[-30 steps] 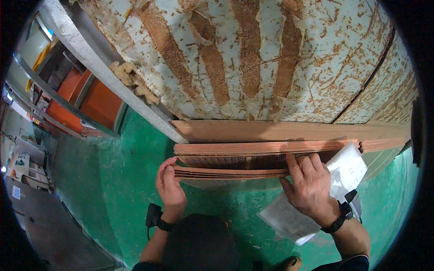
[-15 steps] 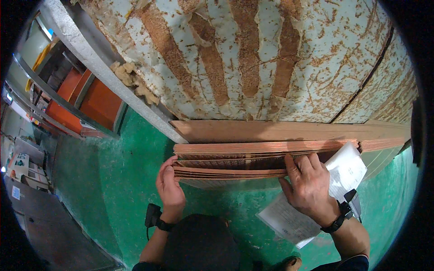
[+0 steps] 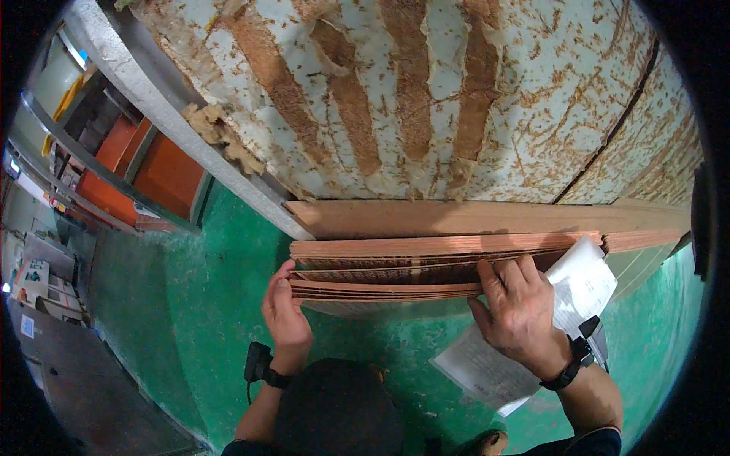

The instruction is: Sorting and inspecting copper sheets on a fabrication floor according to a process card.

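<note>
A stack of thin brown cardboard sheets (image 3: 395, 270) lies flat in front of me on the green floor. My left hand (image 3: 285, 319) grips the stack's left end, fingers curled over the edges of the upper sheets. My right hand (image 3: 517, 311) presses on the sheet edges further right, fingers spread flat against them. Under that hand and wrist lies a folded white paper (image 3: 578, 292), partly hidden. Both wrists wear dark bands.
A large worn board with peeling white and brown facing (image 3: 426, 99) fills the top of the view. A grey rail (image 3: 175, 121) runs diagonally on the left, with orange panels (image 3: 137, 178) beyond. The green floor (image 3: 205, 304) spreads left and below.
</note>
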Motion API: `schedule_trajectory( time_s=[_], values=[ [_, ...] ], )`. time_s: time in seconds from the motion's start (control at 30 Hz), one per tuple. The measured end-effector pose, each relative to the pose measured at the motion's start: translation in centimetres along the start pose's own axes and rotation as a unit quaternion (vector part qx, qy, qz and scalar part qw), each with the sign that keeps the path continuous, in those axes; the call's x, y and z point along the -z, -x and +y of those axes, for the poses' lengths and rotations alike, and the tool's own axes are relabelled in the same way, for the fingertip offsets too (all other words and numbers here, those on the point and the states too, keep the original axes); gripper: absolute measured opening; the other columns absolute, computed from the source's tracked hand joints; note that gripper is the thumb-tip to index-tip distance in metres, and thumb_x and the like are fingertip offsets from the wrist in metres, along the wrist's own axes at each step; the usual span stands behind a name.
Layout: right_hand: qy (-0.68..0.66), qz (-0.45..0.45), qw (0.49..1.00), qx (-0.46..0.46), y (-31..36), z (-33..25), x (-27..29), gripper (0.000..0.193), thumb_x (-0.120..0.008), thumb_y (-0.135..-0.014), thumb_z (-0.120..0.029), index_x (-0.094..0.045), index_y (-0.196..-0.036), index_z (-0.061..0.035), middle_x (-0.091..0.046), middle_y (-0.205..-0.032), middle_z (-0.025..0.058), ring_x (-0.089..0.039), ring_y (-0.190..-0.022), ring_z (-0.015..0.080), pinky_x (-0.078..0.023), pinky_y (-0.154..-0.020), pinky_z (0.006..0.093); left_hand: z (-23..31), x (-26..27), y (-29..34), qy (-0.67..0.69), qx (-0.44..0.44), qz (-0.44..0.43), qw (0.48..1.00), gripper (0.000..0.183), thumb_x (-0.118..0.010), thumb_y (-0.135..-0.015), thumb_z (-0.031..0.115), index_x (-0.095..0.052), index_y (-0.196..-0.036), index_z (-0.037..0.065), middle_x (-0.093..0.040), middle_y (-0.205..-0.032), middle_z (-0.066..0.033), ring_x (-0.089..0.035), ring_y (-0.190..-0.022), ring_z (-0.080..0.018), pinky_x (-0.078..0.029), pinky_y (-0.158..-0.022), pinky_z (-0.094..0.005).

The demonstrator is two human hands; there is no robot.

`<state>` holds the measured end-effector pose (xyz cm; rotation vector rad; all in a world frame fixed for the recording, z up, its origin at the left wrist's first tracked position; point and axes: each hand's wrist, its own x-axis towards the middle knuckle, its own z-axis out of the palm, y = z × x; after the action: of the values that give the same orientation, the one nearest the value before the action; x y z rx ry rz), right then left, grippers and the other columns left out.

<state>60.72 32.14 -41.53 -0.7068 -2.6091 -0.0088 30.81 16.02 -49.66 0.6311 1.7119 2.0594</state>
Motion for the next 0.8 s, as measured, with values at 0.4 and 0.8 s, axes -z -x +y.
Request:
schedule_trajectory(
  time_s=[0.4, 0.8],
  values=[
    [-0.003, 0.003, 1.0, -0.003, -0.12, 0.04, 0.05, 0.059, -0.084, -0.062, -0.013, -0.066, -0.116, 0.0048, -0.06, -0.1, 0.0149, -0.058, -0.089, 0.0329, -0.052, -0.068, 0.043, 0.2, 0.1, -0.08, -0.025, 0.022, 0.02, 0.999, 0.036, -0.043, -0.11, 0.018, -0.063, -0.13, -0.005, -0.064, -0.13, -0.0124, -0.06, -0.118, -0.018, -0.047, -0.103, -0.0325],
    [-0.013, -0.002, 1.0, -0.011, -0.1, -0.03, 0.11, 0.054, -0.085, -0.064, -0.013, -0.066, -0.112, 0.0024, -0.059, -0.095, 0.0133, -0.057, -0.087, 0.0319, -0.052, -0.067, 0.043, -0.25, 0.23, -0.16, 0.007, -0.002, 0.002, 1.0, 0.035, -0.043, -0.111, 0.019, -0.062, -0.131, -0.004, -0.064, -0.129, -0.0116, -0.061, -0.116, -0.017, -0.049, -0.101, -0.0318]
  ],
)
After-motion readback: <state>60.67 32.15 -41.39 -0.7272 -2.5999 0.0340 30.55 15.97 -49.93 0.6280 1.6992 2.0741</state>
